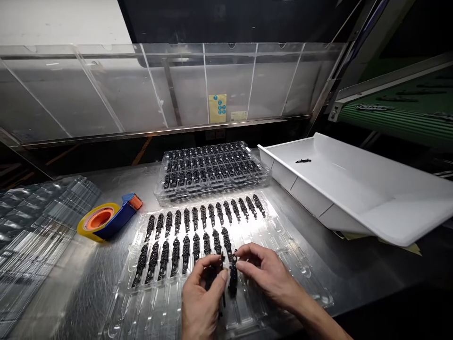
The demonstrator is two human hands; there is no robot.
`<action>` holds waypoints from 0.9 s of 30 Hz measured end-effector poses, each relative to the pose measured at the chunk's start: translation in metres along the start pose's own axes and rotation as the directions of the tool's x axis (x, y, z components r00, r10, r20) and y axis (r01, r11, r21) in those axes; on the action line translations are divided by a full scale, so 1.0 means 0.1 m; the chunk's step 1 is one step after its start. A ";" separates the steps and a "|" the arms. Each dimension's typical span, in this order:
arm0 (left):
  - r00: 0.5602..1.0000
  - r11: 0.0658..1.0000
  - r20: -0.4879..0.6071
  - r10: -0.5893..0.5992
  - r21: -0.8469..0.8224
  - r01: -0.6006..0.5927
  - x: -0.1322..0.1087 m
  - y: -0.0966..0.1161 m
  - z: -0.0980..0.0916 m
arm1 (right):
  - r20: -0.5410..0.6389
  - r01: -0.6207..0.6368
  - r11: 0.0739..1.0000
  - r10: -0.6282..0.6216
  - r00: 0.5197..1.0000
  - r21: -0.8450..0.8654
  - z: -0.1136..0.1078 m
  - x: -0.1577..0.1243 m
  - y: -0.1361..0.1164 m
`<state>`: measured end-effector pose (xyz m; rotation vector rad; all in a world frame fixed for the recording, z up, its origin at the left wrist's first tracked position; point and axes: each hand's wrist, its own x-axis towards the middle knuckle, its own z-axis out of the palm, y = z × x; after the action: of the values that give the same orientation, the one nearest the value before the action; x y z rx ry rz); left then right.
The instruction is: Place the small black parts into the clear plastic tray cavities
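A clear plastic tray point(283, 236) lies on the metal bench in front of me, with two rows of small black plastic parts point(203, 215) seated in its slots. My left hand point(200, 297) is curled over the tray's near middle, its fingers pinching black parts point(212, 278). My right hand point(267, 274) pinches one black part point(232, 278) upright at a slot in the second row. Both hands nearly touch each other.
A stack of filled clear trays point(212, 170) sits behind. A white chute bin point(354, 193) with one black part point(303, 161) stands at the right. A tape dispenser point(108, 219) lies left, beside empty clear trays point(31, 226). A clear acrylic shield point(159, 89) spans the back.
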<state>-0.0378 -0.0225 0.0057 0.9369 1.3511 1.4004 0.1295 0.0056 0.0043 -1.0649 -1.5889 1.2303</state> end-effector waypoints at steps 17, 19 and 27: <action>0.986 0.979 -0.115 -0.121 -0.180 0.100 -0.02 -0.11 -0.32 | 0.009 0.011 0.820 -0.007 1.000 -0.572 -0.32 0.26 -0.17; 0.988 0.979 -0.108 -0.112 -0.183 0.091 -0.02 -0.11 -0.33 | -0.066 -0.066 0.831 0.036 0.997 -0.553 -0.30 0.33 -0.12; 0.987 0.980 -0.132 -0.086 -0.192 0.060 -0.05 -0.09 -0.29 | -0.227 -0.190 0.789 0.066 0.972 -0.584 -0.18 0.44 0.06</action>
<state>-0.0629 -0.0355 -0.0056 0.6692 1.3160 1.5300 0.1350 0.0530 0.0064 -1.6666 -1.8209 0.6607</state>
